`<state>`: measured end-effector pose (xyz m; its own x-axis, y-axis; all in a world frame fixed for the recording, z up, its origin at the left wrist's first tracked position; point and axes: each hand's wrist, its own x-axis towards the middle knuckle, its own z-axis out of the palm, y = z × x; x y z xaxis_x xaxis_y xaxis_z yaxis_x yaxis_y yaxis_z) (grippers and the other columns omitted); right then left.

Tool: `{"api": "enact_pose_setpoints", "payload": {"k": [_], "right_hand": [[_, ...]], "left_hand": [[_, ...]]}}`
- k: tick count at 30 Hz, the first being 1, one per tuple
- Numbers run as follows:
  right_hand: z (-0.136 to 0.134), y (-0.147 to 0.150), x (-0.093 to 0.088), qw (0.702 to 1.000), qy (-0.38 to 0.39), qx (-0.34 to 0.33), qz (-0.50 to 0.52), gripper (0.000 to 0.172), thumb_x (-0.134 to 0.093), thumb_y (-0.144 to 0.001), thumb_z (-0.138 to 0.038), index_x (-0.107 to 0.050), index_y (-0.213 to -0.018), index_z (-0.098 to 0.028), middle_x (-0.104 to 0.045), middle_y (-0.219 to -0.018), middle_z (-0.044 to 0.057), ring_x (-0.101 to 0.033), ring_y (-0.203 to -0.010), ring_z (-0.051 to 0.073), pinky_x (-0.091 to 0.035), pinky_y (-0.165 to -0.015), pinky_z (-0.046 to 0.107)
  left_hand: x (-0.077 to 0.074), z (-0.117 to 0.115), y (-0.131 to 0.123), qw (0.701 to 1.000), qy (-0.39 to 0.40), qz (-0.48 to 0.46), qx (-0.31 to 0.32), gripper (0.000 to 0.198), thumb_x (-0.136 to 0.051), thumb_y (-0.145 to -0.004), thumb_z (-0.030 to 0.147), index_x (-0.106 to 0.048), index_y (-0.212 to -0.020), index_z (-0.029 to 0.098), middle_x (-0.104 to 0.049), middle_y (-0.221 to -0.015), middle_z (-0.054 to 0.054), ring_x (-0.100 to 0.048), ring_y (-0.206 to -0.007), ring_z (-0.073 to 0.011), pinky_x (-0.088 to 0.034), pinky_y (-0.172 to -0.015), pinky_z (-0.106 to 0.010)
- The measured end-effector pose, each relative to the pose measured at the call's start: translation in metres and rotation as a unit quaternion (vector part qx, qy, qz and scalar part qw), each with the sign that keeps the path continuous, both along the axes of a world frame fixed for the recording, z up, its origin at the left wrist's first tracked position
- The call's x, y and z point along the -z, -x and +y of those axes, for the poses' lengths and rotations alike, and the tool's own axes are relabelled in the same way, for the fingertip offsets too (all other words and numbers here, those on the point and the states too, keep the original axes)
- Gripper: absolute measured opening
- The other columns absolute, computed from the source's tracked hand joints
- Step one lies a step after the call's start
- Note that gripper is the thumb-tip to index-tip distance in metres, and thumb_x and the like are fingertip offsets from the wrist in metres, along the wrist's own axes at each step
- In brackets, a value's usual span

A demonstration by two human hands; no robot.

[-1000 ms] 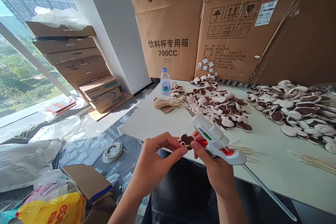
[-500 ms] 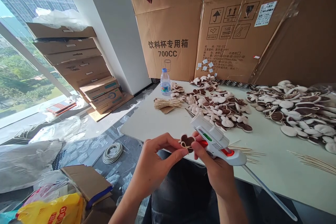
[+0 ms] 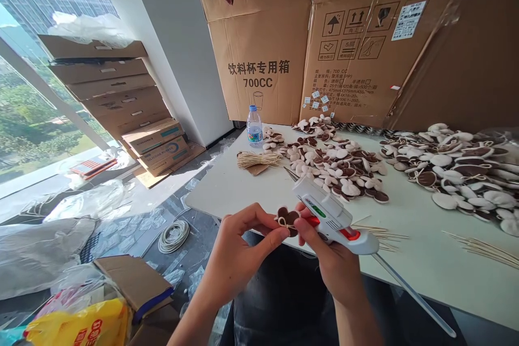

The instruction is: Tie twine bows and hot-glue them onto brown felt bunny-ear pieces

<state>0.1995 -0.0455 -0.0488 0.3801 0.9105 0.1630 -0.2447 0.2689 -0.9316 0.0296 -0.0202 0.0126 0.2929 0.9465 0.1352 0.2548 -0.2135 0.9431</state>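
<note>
Between the thumb and fingers of my left hand [image 3: 239, 251] is a small brown flower-shaped felt piece [image 3: 291, 215] with a cream string bow on it. My right hand [image 3: 338, 267] is closed around a white hot glue gun [image 3: 324, 206] with a red trigger. The thumb of that hand also presses on the right edge of the felt piece. A clear glue stick [image 3: 417, 296] sticks out of the gun's back end, while its metal nozzle points up and left over the table. My right fingers are partly hidden behind the gun.
On the white table [image 3: 221, 186] lie a pile of brown-and-cream felt pieces [image 3: 336, 165], a larger pile [image 3: 466, 167] at right, a string bundle [image 3: 258, 160] and thin sticks [image 3: 484, 248]. A water bottle [image 3: 254, 128] stands before tall cardboard [image 3: 267, 38]. Left are boxes [image 3: 154, 143] and coiled cable [image 3: 173, 236].
</note>
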Motion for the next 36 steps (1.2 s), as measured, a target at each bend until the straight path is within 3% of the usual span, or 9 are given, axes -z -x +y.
{"api": "enact_pose_setpoints", "payload": {"k": [16, 36], "right_hand": [[0.0016, -0.0021, 0.0021, 1.000, 0.011, -0.011, -0.002, 0.020, -0.091, -0.091, -0.041, -0.086, -0.101, -0.025, -0.084, -0.102, 0.004, -0.072, -0.073, 0.018, -0.063, -0.071, 0.034], [0.0020, -0.0038, 0.0016, 0.999, 0.012, -0.034, 0.028, 0.018, -0.091, -0.091, -0.042, -0.085, -0.098, -0.026, -0.083, -0.101, 0.003, -0.073, -0.077, 0.017, -0.059, -0.061, 0.025]], "left_hand": [[0.0004, 0.0007, -0.0028, 1.000, -0.001, -0.017, -0.002, 0.020, -0.083, -0.096, 0.034, -0.074, -0.084, 0.021, -0.083, -0.082, -0.001, -0.078, -0.081, -0.0198, -0.060, -0.082, -0.031], [0.0005, -0.0007, -0.0054, 0.999, 0.022, -0.040, 0.018, 0.022, -0.081, -0.099, 0.035, -0.067, -0.088, 0.022, -0.086, -0.086, -0.003, -0.079, -0.082, -0.0203, -0.060, -0.084, -0.032]]}}
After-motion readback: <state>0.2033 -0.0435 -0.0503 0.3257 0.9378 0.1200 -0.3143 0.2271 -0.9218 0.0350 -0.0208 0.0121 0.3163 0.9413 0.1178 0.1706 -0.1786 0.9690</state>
